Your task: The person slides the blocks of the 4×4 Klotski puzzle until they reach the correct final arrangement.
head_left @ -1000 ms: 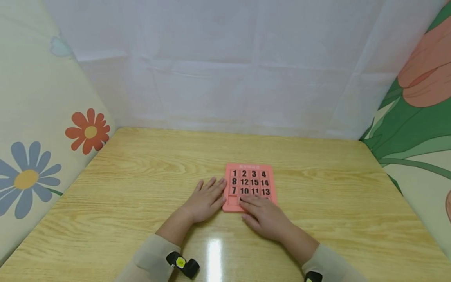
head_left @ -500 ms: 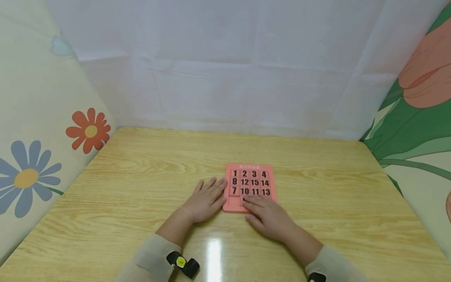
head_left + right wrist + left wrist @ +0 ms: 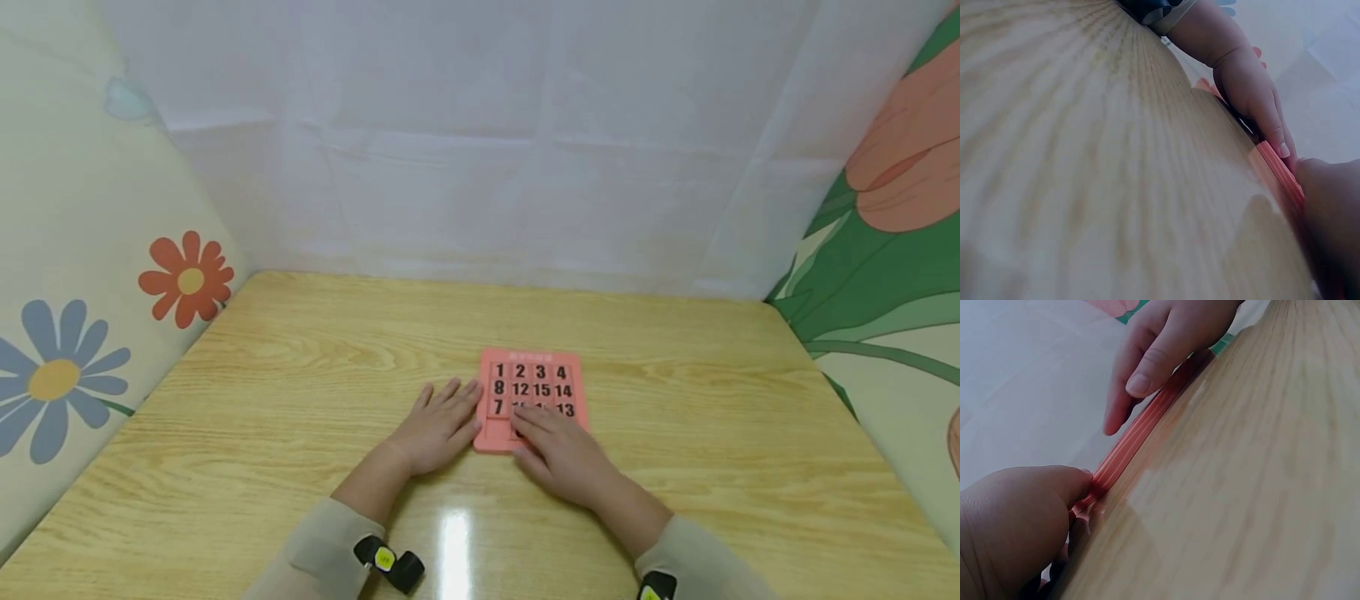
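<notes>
A pink sliding number puzzle (image 3: pixel 530 381) lies flat on the wooden table. Its top rows read 1, 2, 3, 4 and 8, 12, 15, 14; below them 7 and 13 show. At the lower left corner is a vacant slot (image 3: pixel 496 430). My left hand (image 3: pixel 435 427) lies spread on the table, fingertips and thumb against the puzzle's left edge. Over its lower right part is my right hand (image 3: pixel 566 454), fingers extended and fingertips on the tiles near 10. These fingers hide most of the bottom row. In the left wrist view, the puzzle's pink side (image 3: pixel 1138 434) runs between both hands.
The wooden table (image 3: pixel 675 375) extends around the puzzle on all sides. A white cloth (image 3: pixel 480 150) hangs behind it, with flower-patterned cloths at left and right. Black straps with small devices (image 3: pixel 388 562) sit on both sleeves.
After a slight shift to the right, my right hand has moved left and up, so its fingers now cover much of 10 and 11. The left hand and puzzle stay put.
</notes>
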Demonstrator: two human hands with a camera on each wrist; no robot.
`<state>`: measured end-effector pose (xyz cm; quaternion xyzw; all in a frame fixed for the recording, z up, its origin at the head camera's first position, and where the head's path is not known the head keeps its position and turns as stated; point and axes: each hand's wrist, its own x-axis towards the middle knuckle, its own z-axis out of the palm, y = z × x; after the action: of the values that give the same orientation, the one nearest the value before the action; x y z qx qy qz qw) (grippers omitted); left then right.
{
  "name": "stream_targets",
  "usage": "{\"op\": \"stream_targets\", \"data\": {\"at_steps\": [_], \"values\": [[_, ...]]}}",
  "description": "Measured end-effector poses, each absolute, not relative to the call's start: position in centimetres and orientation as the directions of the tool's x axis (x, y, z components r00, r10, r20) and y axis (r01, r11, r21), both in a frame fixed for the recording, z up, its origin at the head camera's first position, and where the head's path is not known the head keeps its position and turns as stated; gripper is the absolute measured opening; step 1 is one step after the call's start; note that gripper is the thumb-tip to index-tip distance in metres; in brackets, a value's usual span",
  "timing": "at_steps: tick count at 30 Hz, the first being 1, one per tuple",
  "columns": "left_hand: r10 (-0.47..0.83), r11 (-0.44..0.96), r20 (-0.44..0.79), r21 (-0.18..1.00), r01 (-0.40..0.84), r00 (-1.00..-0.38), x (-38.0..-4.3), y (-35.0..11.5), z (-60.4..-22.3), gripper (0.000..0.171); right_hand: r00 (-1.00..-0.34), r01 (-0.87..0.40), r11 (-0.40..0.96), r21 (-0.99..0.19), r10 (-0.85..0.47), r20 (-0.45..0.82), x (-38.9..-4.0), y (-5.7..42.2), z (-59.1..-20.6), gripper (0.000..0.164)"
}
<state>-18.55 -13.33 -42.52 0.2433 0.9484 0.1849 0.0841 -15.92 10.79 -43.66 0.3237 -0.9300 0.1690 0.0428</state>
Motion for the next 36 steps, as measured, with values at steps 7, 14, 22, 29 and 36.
{"op": "stream_targets", "data": {"at_steps": [7,14,22,29,36], "values": [[0.493,0.808,-0.058,0.4,0.432,-0.868,-18.5,-13.3,-42.8,0.058,-0.796,-0.603,0.749,-0.274,-0.588,0.144,-16.6,9.8,-43.5,0.057],[0.494,0.815,-0.069,0.384,0.434,-0.867,-18.6,-13.2,-42.6,0.058,-0.8,-0.594,0.761,-0.26,-0.592,0.095,-16.9,9.4,-43.5,0.059],[0.494,0.813,-0.062,0.387,0.435,-0.867,-18.6,-13.3,-42.7,0.058,-0.799,-0.593,0.757,-0.275,-0.595,0.084,-16.5,9.4,-43.3,0.059],[0.483,0.822,-0.067,0.377,0.426,-0.873,-18.7,-13.4,-43.2,0.059,-0.775,-0.626,0.734,-0.263,-0.623,0.105,-15.9,9.6,-43.4,0.059],[0.478,0.823,-0.078,0.386,0.416,-0.875,-18.4,-13.4,-42.7,0.058,-0.763,-0.64,0.722,-0.264,-0.637,0.109,-15.1,9.7,-43.4,0.059]]}}
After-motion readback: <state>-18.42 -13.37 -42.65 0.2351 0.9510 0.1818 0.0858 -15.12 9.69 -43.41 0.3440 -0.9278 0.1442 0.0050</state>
